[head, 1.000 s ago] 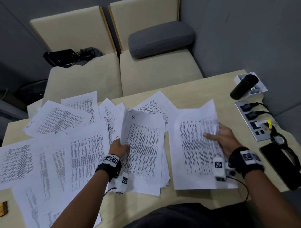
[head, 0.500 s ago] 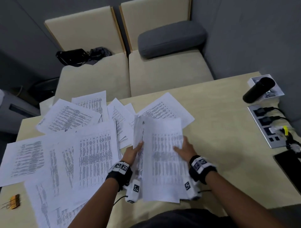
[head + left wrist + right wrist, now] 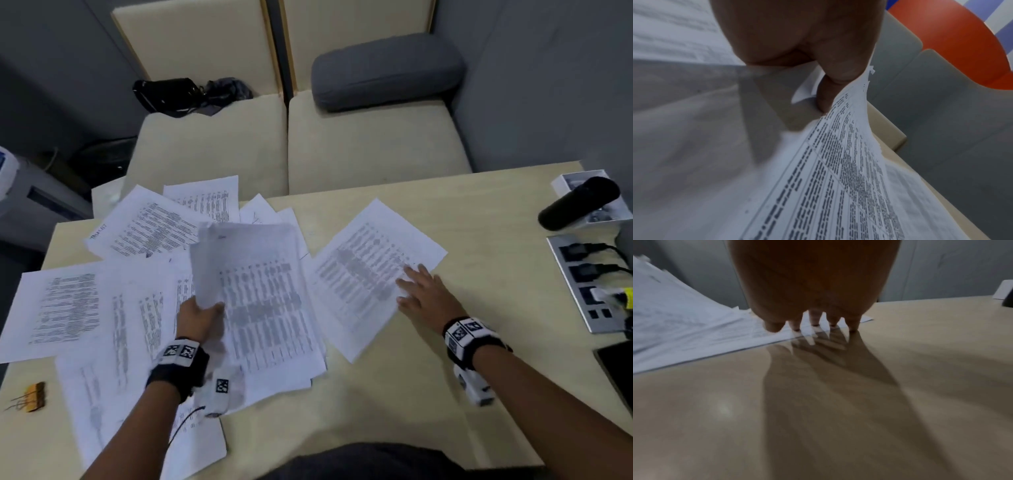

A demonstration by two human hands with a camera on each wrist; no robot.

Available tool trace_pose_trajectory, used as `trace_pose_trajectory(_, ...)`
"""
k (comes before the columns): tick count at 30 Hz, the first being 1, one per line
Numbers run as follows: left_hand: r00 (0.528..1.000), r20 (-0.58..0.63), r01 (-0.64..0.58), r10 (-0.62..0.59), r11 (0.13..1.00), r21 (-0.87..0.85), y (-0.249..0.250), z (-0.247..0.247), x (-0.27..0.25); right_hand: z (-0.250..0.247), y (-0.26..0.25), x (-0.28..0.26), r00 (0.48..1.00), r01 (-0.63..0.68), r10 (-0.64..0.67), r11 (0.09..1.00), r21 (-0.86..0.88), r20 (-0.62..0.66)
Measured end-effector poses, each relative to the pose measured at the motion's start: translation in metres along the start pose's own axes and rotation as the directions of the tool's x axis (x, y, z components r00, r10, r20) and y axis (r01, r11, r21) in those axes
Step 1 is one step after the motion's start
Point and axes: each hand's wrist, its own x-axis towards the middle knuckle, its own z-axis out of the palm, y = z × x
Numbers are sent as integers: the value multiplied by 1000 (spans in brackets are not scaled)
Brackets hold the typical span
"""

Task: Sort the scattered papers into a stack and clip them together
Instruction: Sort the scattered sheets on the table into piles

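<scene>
Printed white sheets lie scattered over the left half of the beige table (image 3: 428,394). My left hand (image 3: 200,317) grips the left edge of a gathered stack of papers (image 3: 263,301), which curls upward; the left wrist view shows the thumb (image 3: 830,84) pinching the stack of papers (image 3: 838,178). A single sheet (image 3: 370,270) lies flat to the right of the stack. My right hand (image 3: 423,291) reaches over its near right edge with fingers spread and straight, fingertips (image 3: 813,321) at the edge of that single sheet (image 3: 715,334). A gold binder clip (image 3: 34,397) lies at the table's near left.
A power strip (image 3: 589,281) with plugged cables, a black cylinder (image 3: 579,202) on a white box and a dark device (image 3: 616,363) occupy the table's right edge. Beige sofa seats (image 3: 370,144) with a grey cushion (image 3: 387,72) and a black bag (image 3: 171,94) stand behind the table.
My right hand let go of the stack and moved right to the single sheet lying beside it. My left hand kept its grip on the stack, whose left edge now curls up.
</scene>
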Motion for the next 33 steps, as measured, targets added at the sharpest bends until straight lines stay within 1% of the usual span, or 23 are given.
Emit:
trace_pose_trajectory(3, 1000, -11, 2, -2, 1000, -2, 4, -17, 6, 0, 32, -27, 987, -48, 65, 992, 117, -146)
trace_pose_trajectory(4, 1000, -2, -8, 8, 1000, 20, 5, -17, 7, -2, 37, -36, 972, -93, 124, 983, 158, -199)
trace_pose_trajectory(5, 1000, 14, -16, 15, 999, 43, 7, -15, 8, -4, 36, -43, 939, -160, 211, 967, 199, -271)
trace_pose_trajectory(6, 999, 32, -28, 26, 998, 55, 10, -12, 6, -4, 32, -48, 879, -259, 332, 935, 241, -341)
trace_pose_trajectory(7, 998, 54, -34, 31, 998, 61, 13, -6, 4, -3, 24, -53, 789, -405, 493, 866, 292, -368)
trace_pose_trajectory(8, 996, 80, -51, 46, 997, 60, 14, 1, 2, 0, 13, -56, 675, -559, 662, 747, 360, -325)
trace_pose_trajectory(9, 993, 104, -63, 56, 996, 66, 15, 10, 1, 6, 1, -59, 561, -674, 794, 601, 428, -232)
trace_pose_trajectory(10, 989, 125, -88, 77, 993, 80, 18, 20, -3, 11, -11, -61, 484, -729, 863, 488, 480, -143)
trace_pose_trajectory(11, 985, 145, -109, 95, 990, 92, 22, 30, -8, 16, -22, -60, 455, -743, 884, 441, 504, -102)
trace_pose_trajectory(15, 964, 241, -137, 108, 985, 106, 28, 64, -26, 19, -35, -51, 514, -710, 850, 496, 501, -114)
trace_pose_trajectory(16, 961, 257, -133, 103, 986, 104, 26, 69, -29, 19, -31, -49, 511, -695, 854, 477, 538, -98)
trace_pose_trajectory(18, 957, 272, -130, 98, 986, 101, 25, 75, -36, 13, -22, -48, 497, -633, 867, 387, 670, -32)
trace_pose_trajectory(19, 958, 272, -125, 94, 987, 99, 25, 75, -39, 7, -19, -50, 512, -582, 859, 355, 732, -10)
trace_pose_trajectory(20, 957, 276, -123, 92, 988, 95, 24, 75, -42, -2, -17, -53, 550, -510, 835, 343, 789, -8)
trace_pose_trajectory(22, 954, 287, -115, 85, 990, 88, 27, 71, -50, -31, -21, -62, 660, -277, 748, 330, 902, -71)
trace_pose_trajectory(24, 952, 301, -83, 62, 995, 59, 29, 67, -56, -70, -30, -70, 774, -69, 627, 223, 972, -89)
trace_pose_trajectory(25, 950, 311, -51, 36, 998, 37, 29, 65, -58, -90, -34, -74, 818, 13, 565, 167, 986, -106)
trace_pose_trajectory(27, 940, 341, 32, -17, 999, -37, 31, 62, -63, -124, -39, -78, 864, 149, 466, 123, 981, -190)
trace_pose_trajectory(28, 932, 360, 70, -39, 995, -74, 32, 62, -66, -133, -39, -78, 866, 189, 447, 121, 975, -223)
trace_pose_trajectory(29, 927, 372, 100, -55, 990, -103, 32, 63, -69, -139, -41, -77, 873, 214, 424, 113, 970, -242)
trace_pose_trajectory(31, 914, 403, 129, -43, 974, -188, 36, 64, -78, -124, -44, -69, 902, 167, 381, 121, 978, -202)
trace_pose_trajectory(32, 908, 418, 139, -33, 964, -226, 36, 67, -81, -108, -49, -63, 912, 104, 379, 159, 982, -158)
trace_pose_trajectory(33, 898, 440, 147, -16, 953, -264, 37, 68, -86, -87, -52, -55, 912, 11, 396, 233, 972, -105)
